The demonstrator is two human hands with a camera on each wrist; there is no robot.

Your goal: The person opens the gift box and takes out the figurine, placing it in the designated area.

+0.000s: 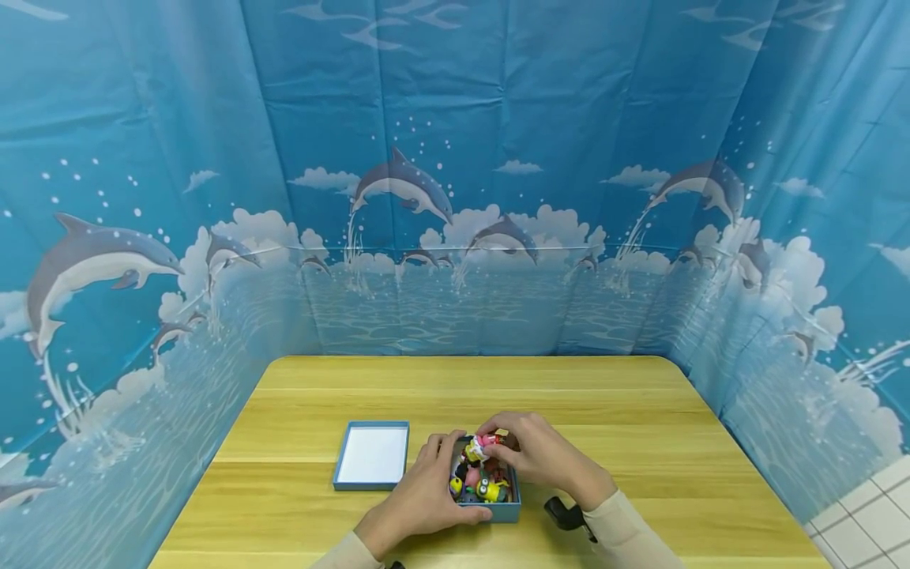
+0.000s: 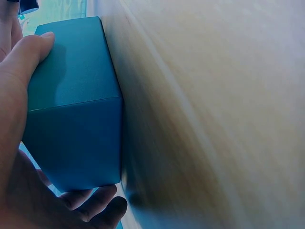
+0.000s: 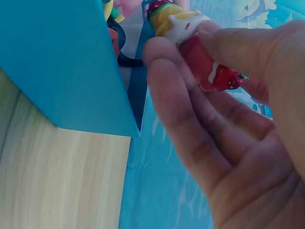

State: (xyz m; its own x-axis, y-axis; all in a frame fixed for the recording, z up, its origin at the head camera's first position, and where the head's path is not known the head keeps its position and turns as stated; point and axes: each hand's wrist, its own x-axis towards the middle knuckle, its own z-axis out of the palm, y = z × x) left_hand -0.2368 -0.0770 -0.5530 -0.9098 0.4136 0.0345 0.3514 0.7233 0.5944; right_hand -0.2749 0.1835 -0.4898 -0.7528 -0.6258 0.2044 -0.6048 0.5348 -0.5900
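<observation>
Lid (image 1: 372, 455) off, box (image 1: 505, 515) uncovered, one figurine (image 1: 475, 452) in hand.
Head view: the lid lies left of the box, apart from it, white inside upward; the left hand (image 1: 430, 491) grips the box's left side while the right hand (image 1: 543, 452) pinches the figurine above other toy figures (image 1: 490, 490) inside the box. Left wrist view: thumb and fingers, set wide, clasp opposite walls of the box. Right wrist view: thumb and fingertips, nearly together, hold the figurine by the box's rim, yet to be set down; whether it touches anything inside is hard to tell.
</observation>
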